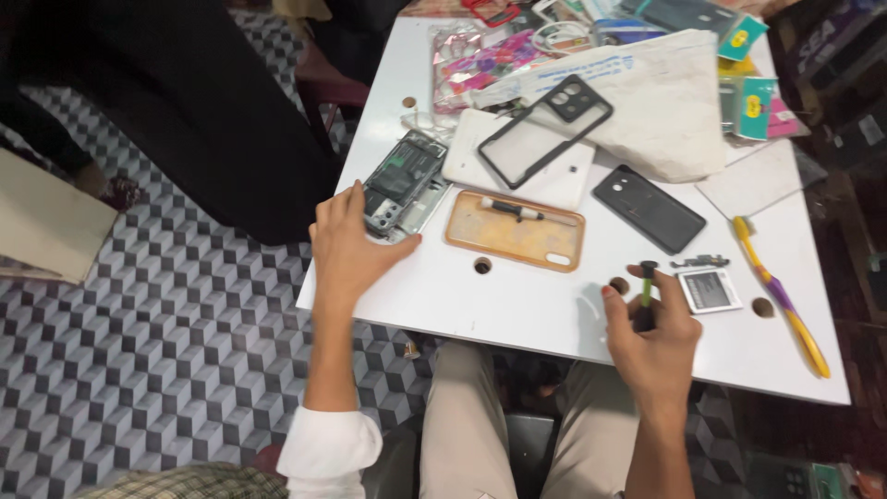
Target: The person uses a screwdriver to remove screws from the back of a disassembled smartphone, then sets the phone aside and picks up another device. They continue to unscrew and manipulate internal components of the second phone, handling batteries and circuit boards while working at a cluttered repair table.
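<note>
The opened phone, its back off and its insides showing, lies at the left edge of the white table, tilted with its top toward the far side. The left hand rests on its near end, fingers spread, thumb stretched along the table just under the phone's lower corner; it presses rather than grips. The right hand sits at the table's near edge, fingers closed round a small screwdriver with a green shaft and dark cap, held upright. Just right of that tool lies a small battery, and above it a tiny dark part. Between the hands an orange case lies face up with a pen-like tool inside it. Behind it a white slab carries a black-rimmed clear case; a black back cover lies to the right. A yellow and purple toothbrush runs along the right side. A white bag and packaged cases crowd the far end.
</note>
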